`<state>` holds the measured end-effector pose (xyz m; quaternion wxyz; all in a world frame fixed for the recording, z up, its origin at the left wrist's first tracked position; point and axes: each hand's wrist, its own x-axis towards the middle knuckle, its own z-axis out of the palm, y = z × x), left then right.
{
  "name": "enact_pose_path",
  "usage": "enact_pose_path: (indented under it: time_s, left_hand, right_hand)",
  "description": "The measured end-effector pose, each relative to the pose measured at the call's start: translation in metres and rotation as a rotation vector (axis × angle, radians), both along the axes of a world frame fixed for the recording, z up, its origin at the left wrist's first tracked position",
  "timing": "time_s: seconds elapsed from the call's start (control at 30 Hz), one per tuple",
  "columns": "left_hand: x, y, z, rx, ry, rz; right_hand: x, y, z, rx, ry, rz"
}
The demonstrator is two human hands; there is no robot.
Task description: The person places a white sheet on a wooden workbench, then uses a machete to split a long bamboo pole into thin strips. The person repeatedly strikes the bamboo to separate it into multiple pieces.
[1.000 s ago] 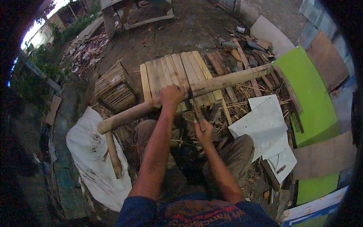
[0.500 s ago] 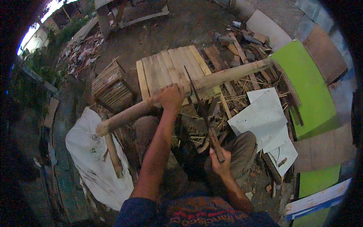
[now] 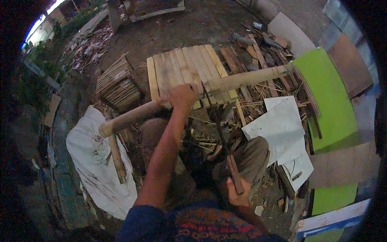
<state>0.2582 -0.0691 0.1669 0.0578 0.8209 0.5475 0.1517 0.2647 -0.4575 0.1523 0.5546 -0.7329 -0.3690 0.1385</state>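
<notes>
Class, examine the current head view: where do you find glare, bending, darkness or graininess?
Head view: the bright patch at upper left is washed out; the green board has bowed edges; black corners surround the scene; far left is dark and grainy; the dark blade shows little detail.

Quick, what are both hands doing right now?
Left hand: closed on the wooden pole.
Right hand: closed, holding the wooden handle of a long blade.

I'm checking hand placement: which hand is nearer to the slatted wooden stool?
Left: the left hand is on the bamboo pole, at the near end of the slatted wooden stool; the right hand is farther back, holding a wooden-handled blade.
</notes>
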Motion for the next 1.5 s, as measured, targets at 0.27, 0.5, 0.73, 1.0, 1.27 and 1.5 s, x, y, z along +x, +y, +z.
enact_pose_path:
  time_s: [0.27,0.5,0.73,1.0,1.27,1.5]
  left_hand:
    - [0.013,-0.010,-0.008,0.060,-0.046,-0.009]
    - [-0.004,0.013,-0.014,0.011,-0.027,0.060]
    - [0.004,0.004,-0.028,0.056,-0.107,0.048]
    - [-0.002,0.007,-0.008,-0.039,-0.039,0.000]
    - [-0.006,-0.012,-0.026,0.175,-0.058,0.005]
    - [-0.006,0.002,-0.021,0.170,-0.041,0.018]
  right_hand:
    - [0.072,0.211,-0.012,0.129,-0.034,0.043]
    - [0.022,0.058,0.047,-0.215,0.115,0.208]
    - [0.057,0.164,0.012,0.027,0.054,0.142]
    - [0.027,0.087,0.034,-0.132,0.131,0.147]
    - [0.049,0.129,0.025,-0.065,0.133,0.161]
    - [0.037,0.141,0.029,0.015,0.112,0.176]
